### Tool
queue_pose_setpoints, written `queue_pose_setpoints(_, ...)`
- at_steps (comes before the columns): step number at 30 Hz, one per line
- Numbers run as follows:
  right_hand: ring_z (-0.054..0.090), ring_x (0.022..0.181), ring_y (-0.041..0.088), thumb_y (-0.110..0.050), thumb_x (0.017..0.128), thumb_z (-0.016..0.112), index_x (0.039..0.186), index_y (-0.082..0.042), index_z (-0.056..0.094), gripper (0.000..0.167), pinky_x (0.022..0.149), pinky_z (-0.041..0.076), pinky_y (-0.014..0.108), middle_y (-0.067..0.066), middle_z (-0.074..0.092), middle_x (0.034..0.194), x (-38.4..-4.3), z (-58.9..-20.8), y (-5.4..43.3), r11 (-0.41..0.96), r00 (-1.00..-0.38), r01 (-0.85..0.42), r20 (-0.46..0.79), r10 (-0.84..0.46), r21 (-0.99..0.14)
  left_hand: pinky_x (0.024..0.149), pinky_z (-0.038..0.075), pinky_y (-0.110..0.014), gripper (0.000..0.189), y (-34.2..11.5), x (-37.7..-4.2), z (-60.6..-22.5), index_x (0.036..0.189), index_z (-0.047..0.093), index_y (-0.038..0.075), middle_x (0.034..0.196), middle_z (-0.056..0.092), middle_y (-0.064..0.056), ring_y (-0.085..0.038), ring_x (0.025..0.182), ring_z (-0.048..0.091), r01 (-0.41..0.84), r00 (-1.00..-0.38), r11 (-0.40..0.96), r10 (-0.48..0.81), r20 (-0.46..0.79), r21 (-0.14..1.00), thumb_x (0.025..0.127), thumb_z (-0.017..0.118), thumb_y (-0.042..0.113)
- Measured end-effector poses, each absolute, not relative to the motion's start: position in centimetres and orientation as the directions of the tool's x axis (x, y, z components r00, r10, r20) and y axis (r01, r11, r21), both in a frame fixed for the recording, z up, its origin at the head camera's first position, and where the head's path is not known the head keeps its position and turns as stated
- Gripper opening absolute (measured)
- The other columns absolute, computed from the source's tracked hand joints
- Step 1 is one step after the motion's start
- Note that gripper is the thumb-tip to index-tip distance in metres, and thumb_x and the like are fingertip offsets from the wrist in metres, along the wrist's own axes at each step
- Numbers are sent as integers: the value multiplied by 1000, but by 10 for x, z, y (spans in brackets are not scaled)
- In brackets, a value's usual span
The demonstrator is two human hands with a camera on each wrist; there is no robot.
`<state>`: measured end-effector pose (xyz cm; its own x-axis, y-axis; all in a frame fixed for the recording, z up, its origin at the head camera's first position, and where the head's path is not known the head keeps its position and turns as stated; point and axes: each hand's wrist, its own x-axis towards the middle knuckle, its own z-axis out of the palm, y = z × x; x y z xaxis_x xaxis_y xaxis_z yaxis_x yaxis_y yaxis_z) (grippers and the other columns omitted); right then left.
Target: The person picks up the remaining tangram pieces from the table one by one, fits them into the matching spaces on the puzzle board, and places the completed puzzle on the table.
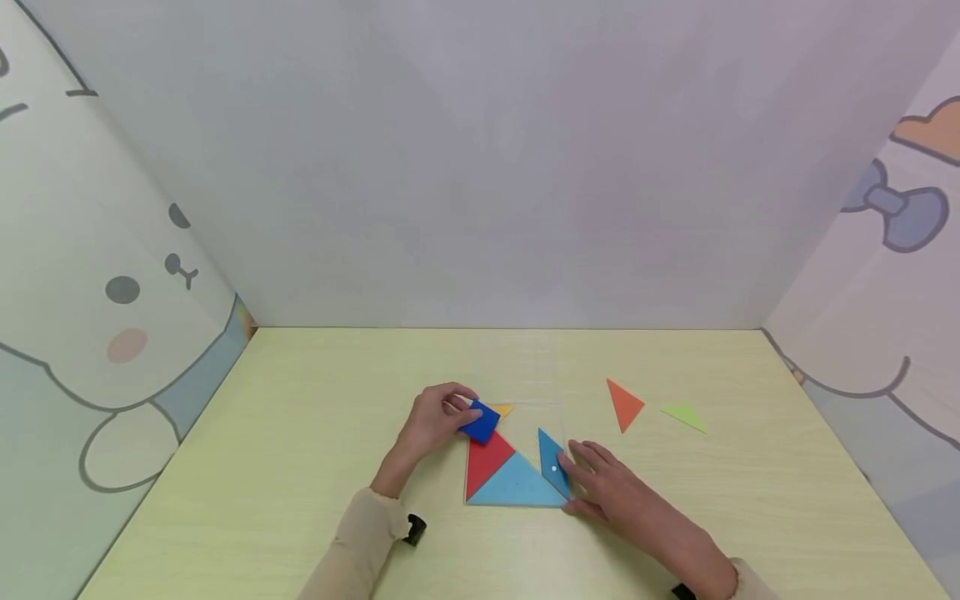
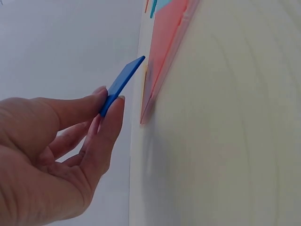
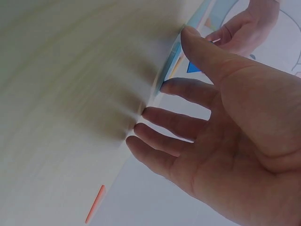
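While left hand (image 1: 437,419) pinches blue square (image 1: 483,427), best lowered level, right hand (image 1: 615,490), fingers apart, touches blue parallelogram (image 1: 551,460) at right: light pressure advised.

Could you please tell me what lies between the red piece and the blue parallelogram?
The head view shows the light blue triangle, then pale surface, between the red piece and blue parallelogram.

Pale yellow wood-grain surface (image 1: 300,417). A flat red triangle (image 1: 485,467) and light-blue triangle (image 1: 516,486) meet edge to edge; from them, yellow piece (image 1: 506,410) at twelve o'clock, blue parallelogram (image 1: 551,460) at three, orange triangle (image 1: 625,406) and lime-green triangle (image 1: 686,416) toward two.
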<state>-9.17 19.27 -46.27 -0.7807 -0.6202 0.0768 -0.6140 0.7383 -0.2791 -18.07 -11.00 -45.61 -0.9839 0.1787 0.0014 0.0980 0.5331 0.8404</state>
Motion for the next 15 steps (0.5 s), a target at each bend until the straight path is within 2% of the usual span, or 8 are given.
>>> queue_pose_setpoints(15, 52, 130, 42, -34, 97, 70, 143, 2, 58, 59, 100, 53, 51, 24, 54, 144, -92, -465, 192, 736, -773, -629, 97, -627, -250, 63, 60, -29, 18, -96, -191, -460, 108, 73, 3, 90, 70, -9, -17, 74, 68, 100, -974, 492, 228, -18, 865, 92, 78, 9)
